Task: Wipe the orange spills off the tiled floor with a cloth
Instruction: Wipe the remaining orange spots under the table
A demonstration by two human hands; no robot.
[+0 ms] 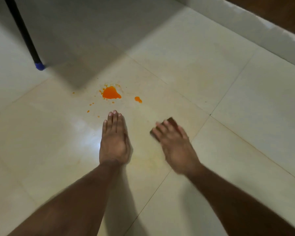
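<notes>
A bright orange puddle (111,93) lies on the cream tiled floor (203,68), ringed by small orange droplets, with a smaller orange blob (138,99) to its right. My left hand (114,138) rests flat on the floor, fingers together, its fingertips just short of the puddle. My right hand (174,142), slightly blurred, presses down on a dark brown cloth (170,121) lying on the floor to the right of and nearer than the spills. Only the cloth's far corner and left edge show from under the fingers. A faint yellowish smear marks the tiles between the hands.
A black furniture leg (22,31) with a blue foot cap (39,66) stands at the upper left, casting a wide shadow. A pale raised ledge (255,26) with dark wood behind it runs along the upper right.
</notes>
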